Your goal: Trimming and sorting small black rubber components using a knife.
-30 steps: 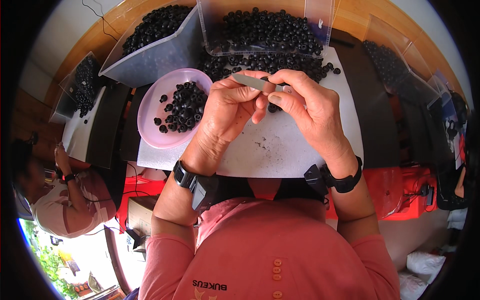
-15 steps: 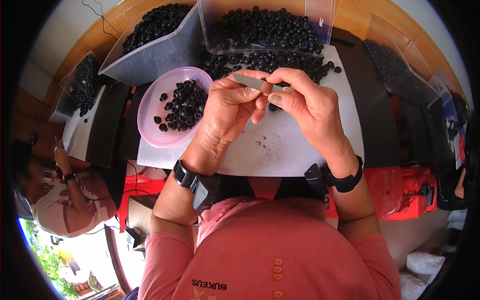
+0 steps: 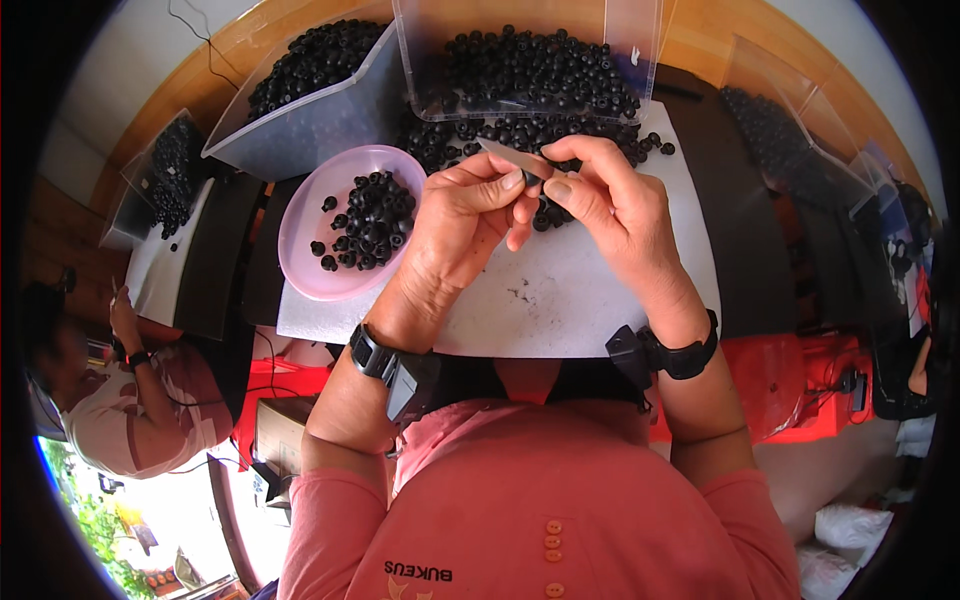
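Observation:
Over the white work mat [image 3: 500, 315], my two hands meet. My right hand [image 3: 628, 212] is closed on a small knife [image 3: 512, 155], its pale blade pointing up and to the left. A small black rubber-like piece [image 3: 531, 178] sits between the fingertips of my left hand [image 3: 447, 215], which is closed around it. The blade lies close against this piece; fingers hide exactly where they touch. To the left of my left hand stands a pink round bowl [image 3: 298, 270] with several black pieces [image 3: 370, 220]. More loose black pieces [image 3: 430, 140] lie beyond my hands.
Clear plastic bins [image 3: 345, 125] of black pieces stand along the far side, one [image 3: 520, 112] tipped toward the mat. Dark scraps [image 3: 520, 290] dot the mat. Another person [image 3: 140, 400] works at the left. Red stools [image 3: 800, 390] stand at the right.
The knife blade has turned to slope more steeply, and my right fingers have shifted along with it. My left hand keeps nearly the same place. The view has moved slightly.

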Available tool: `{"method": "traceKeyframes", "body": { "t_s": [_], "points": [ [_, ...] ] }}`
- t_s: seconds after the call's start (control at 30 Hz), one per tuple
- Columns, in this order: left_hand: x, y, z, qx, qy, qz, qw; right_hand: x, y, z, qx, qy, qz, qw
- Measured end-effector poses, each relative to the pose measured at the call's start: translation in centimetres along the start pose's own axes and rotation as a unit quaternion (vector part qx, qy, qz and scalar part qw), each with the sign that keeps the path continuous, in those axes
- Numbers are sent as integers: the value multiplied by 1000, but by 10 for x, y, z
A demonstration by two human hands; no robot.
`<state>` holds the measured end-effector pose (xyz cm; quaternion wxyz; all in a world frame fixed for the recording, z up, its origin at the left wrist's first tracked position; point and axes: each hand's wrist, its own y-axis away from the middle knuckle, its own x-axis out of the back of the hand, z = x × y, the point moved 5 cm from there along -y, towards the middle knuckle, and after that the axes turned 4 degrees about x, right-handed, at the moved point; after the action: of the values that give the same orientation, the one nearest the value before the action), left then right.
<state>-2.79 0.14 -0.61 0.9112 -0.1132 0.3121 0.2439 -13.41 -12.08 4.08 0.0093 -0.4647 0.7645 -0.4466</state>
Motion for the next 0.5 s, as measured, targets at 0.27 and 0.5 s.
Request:
{"method": "traceKeyframes", "body": {
  "t_s": [0.27,0.5],
  "points": [
    [2,0,-2,-4,25,4,1000,-3,0,-10,63,58,1,996],
    [2,2,-2,-4,19,-3,1000,-5,-1,-9,57,32,12,998]
  ]
}}
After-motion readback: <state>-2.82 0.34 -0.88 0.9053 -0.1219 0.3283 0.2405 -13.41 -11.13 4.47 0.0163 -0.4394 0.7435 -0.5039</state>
